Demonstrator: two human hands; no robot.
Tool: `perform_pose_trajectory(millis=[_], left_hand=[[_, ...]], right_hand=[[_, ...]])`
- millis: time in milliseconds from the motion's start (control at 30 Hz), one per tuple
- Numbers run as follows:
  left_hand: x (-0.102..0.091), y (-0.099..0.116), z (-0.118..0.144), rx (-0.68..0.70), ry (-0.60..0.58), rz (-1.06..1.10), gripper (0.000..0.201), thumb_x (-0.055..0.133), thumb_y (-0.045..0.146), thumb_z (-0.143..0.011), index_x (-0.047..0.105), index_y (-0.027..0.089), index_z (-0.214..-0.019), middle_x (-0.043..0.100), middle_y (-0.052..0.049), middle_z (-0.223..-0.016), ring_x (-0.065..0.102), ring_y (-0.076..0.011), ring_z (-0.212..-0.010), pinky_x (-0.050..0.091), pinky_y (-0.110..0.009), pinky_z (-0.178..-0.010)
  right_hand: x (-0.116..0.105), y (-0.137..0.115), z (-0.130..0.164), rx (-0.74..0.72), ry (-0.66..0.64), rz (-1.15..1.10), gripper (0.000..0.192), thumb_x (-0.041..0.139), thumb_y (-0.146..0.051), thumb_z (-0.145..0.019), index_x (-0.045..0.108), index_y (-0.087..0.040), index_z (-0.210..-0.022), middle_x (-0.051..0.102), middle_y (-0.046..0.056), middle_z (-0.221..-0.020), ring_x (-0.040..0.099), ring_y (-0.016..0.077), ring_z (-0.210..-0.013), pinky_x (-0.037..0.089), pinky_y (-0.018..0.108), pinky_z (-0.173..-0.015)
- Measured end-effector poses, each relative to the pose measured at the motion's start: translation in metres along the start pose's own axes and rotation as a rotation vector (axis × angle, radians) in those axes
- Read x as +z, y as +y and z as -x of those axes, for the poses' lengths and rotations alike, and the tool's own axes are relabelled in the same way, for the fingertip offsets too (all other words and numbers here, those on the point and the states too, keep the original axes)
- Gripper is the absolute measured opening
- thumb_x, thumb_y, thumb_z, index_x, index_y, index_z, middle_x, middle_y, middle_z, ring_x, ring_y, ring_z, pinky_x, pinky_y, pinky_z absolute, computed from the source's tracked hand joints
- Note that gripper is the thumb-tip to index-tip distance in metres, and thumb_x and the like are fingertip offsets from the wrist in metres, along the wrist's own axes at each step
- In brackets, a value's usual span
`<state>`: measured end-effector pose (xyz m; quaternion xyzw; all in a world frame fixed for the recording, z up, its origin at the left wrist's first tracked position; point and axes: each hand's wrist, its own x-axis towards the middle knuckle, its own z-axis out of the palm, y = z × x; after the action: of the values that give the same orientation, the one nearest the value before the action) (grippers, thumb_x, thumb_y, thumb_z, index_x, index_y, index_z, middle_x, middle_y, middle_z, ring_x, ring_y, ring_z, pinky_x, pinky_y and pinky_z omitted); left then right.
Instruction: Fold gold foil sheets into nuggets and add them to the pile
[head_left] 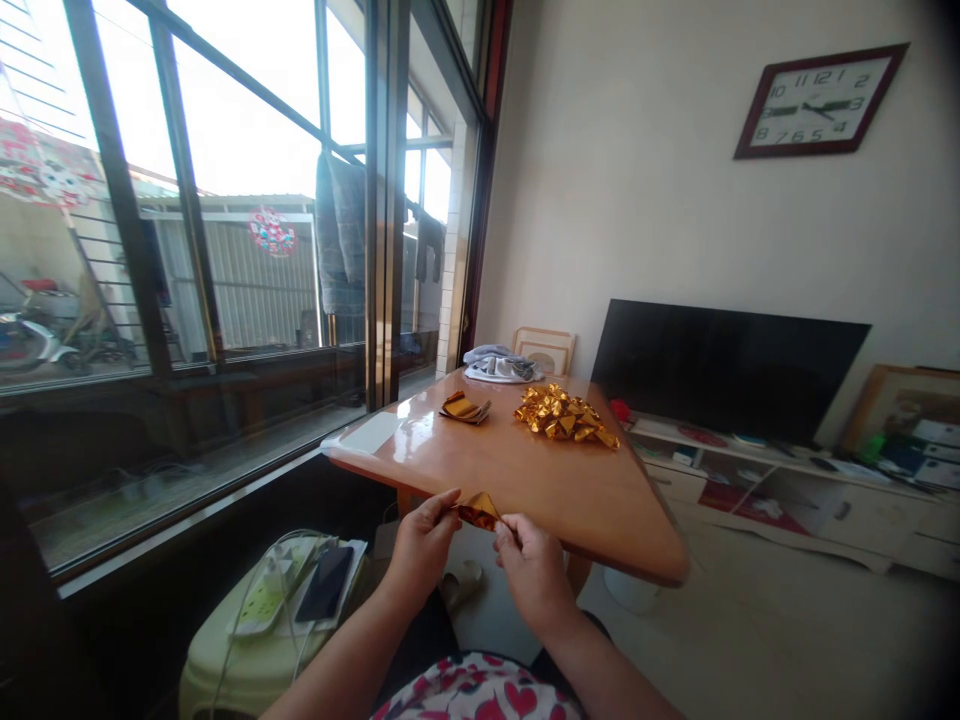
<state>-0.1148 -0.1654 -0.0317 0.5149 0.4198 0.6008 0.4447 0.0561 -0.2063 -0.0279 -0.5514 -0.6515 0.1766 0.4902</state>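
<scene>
The table [525, 470] stood with its near edge just beyond the hands, its rounded right corner jutting over bare floor [750, 620]. Its left edge ran close along the window [225, 250], leaving only a narrow gap there. Below and left of the hands sat a stool [240, 670] carrying a power strip [270, 600] and a phone [326, 583], so the room on that side was crowded. To the right the floor lay open as far as the TV stand [787, 490], where the TV [720, 370] stood.

The left hand [424, 545] and right hand [529, 565] met in front of the table's near edge, over the lap. Between them was a foil piece [478, 510], gold and partly folded. The left thumb and forefinger were pinched tight on its left corner, the other fingers curled in. The right fingertips were closed on its right lower edge, also a narrow pinch. The piece hung just off the table edge, level with it; whether it touched the wood could not be told.

Farther back on the table lay a foil pile [564, 415] of folded gold shapes, a flat stack [465, 408] of sheets to its left, and a cloth [501, 365] near the far edge. These were well apart from the hands. A clock [817, 100] hung on the wall.
</scene>
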Motion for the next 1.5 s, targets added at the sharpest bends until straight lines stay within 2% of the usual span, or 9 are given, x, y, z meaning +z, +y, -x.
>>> perform_pose_trajectory(millis=[200, 433, 667, 800, 933, 1167, 1500], left_hand=[[0.004, -0.002, 0.004, -0.015, -0.039, 0.010, 0.035, 0.072, 0.025, -0.076, 0.077, 0.014, -0.109, 0.078, -0.009, -0.092, 0.068, -0.0218, -0.078, 0.052, -0.032, -0.076], [0.004, -0.002, 0.004, 0.061, -0.057, -0.059, 0.028, 0.070, 0.020, -0.076, 0.081, 0.020, -0.102, 0.079, -0.007, -0.100, 0.069, -0.0271, -0.094, 0.050, -0.033, -0.086], [0.005, 0.002, 0.007, 0.080, -0.068, 0.001, 0.026, 0.071, 0.016, -0.073, 0.082, 0.022, -0.096, 0.080, -0.006, -0.096, 0.070, -0.0289, -0.094, 0.051, -0.035, -0.090], [0.004, 0.000, 0.006, 0.099, -0.086, -0.070, 0.027, 0.069, 0.017, -0.077, 0.082, 0.023, -0.100, 0.080, -0.007, -0.099, 0.071, -0.0287, -0.094, 0.051, -0.035, -0.089], [0.003, -0.003, 0.005, 0.113, -0.085, -0.130, 0.027, 0.067, 0.018, -0.079, 0.082, 0.023, -0.100, 0.080, -0.007, -0.098, 0.071, -0.0289, -0.094, 0.051, -0.036, -0.088], [0.002, -0.006, 0.004, 0.109, -0.072, -0.051, 0.025, 0.070, 0.016, -0.073, 0.082, 0.023, -0.094, 0.079, -0.007, -0.094, 0.070, -0.0278, -0.092, 0.051, -0.034, -0.086], [0.001, -0.008, 0.003, 0.119, -0.082, -0.113, 0.028, 0.067, 0.016, -0.075, 0.082, 0.023, -0.097, 0.079, -0.007, -0.094, 0.070, -0.0282, -0.092, 0.050, -0.034, -0.086]], right_hand=[[-0.001, 0.006, -0.002, -0.008, 0.027, 0.027, 0.028, 0.048, -0.037, -0.096, 0.072, -0.022, -0.100, 0.075, 0.007, -0.082, 0.071, 0.0231, -0.074, 0.049, 0.028, -0.064], [-0.001, 0.005, -0.001, -0.062, 0.033, 0.119, 0.026, 0.046, -0.032, -0.096, 0.070, -0.023, -0.096, 0.075, 0.007, -0.082, 0.070, 0.0229, -0.075, 0.046, 0.029, -0.067], [-0.001, 0.007, -0.001, -0.083, 0.047, 0.122, 0.030, 0.045, -0.033, -0.097, 0.072, -0.021, -0.105, 0.076, 0.009, -0.087, 0.072, 0.0240, -0.079, 0.050, 0.029, -0.071], [-0.003, 0.005, -0.001, -0.108, 0.038, 0.129, 0.031, 0.044, -0.031, -0.097, 0.072, -0.022, -0.106, 0.076, 0.009, -0.089, 0.072, 0.0242, -0.082, 0.050, 0.029, -0.073], [-0.004, 0.002, 0.000, -0.121, 0.038, 0.113, 0.030, 0.044, -0.030, -0.096, 0.073, -0.021, -0.102, 0.076, 0.009, -0.090, 0.070, 0.0236, -0.081, 0.049, 0.029, -0.072], [-0.006, 0.000, 0.000, -0.162, 0.007, 0.074, 0.029, 0.047, -0.030, -0.095, 0.074, -0.022, -0.098, 0.075, 0.008, -0.090, 0.069, 0.0229, -0.081, 0.049, 0.029, -0.075], [-0.007, -0.001, -0.001, -0.093, 0.007, 0.072, 0.025, 0.049, -0.028, -0.093, 0.073, -0.023, -0.101, 0.075, 0.006, -0.086, 0.070, 0.0239, -0.081, 0.048, 0.031, -0.073]])
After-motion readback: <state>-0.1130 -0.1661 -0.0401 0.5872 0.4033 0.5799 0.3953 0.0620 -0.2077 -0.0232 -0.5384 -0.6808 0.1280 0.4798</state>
